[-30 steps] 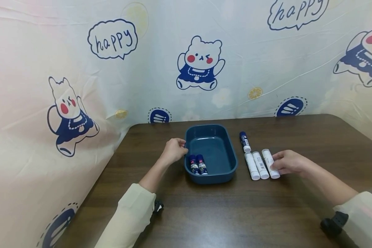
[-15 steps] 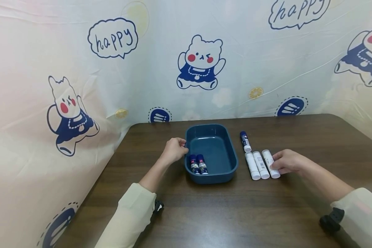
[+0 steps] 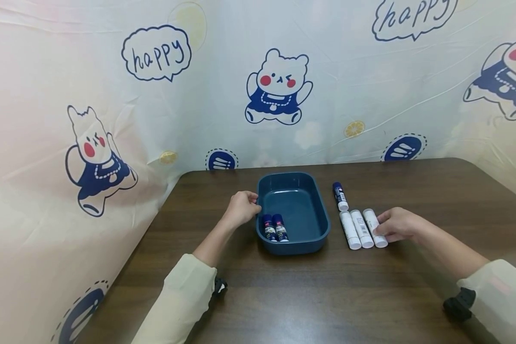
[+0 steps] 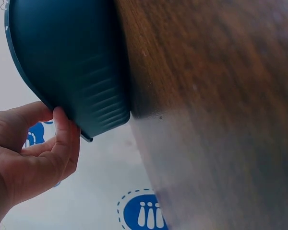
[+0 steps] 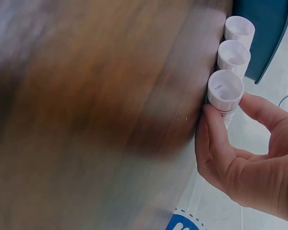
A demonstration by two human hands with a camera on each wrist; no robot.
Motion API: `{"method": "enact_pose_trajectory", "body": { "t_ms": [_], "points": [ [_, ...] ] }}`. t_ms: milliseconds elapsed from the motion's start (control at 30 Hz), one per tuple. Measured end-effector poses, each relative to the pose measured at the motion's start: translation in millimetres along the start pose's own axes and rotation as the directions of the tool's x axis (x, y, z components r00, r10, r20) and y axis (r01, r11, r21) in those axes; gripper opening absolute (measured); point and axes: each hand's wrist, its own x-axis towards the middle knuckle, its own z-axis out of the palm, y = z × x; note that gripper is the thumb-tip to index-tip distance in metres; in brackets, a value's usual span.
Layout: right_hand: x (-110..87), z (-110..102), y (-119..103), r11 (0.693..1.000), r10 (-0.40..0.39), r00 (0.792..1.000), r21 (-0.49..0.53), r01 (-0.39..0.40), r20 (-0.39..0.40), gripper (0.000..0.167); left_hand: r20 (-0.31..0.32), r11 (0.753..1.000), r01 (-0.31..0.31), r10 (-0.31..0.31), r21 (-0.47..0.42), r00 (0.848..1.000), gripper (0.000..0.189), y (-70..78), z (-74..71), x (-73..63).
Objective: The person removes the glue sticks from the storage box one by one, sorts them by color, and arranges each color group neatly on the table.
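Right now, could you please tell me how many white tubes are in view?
3, lying on the table right of the bin: the left tube, the middle tube and the right tube, which the right hand pinches.

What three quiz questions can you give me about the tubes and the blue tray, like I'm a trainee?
1. How many dark-blue tubes lie in the tray?
2. True or false: the left grip holds the tray's rim.
3. In the row of three white tubes, which one does the right grip hold?
A) The one nearest the tray
B) The middle one
C) The one farthest from the tray

Key:
1. Two
2. True
3. C
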Motion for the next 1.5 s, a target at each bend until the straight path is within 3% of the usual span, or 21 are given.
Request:
{"method": "enact_pose_trajectory", "body": {
  "t_ms": [1167, 1500],
  "points": [
    [2.5, -2.6, -1.8, 0.999, 0.032, 0.999, -0.042, -0.032, -0.015, 0.065, 0.002, 1.000, 0.006, -0.006, -0.013, 1.000, 0.035, 0.0, 0.6, 0.7],
    [-1.0, -5.8, -17.3, 0.982, -0.053, 0.984, -0.190, 0.020, -0.170, 0.064, 0.004, 1.000, 0.009, -0.009, -0.010, 1.000, 0.037, 0.9, 0.6, 0.1]
  ]
}}
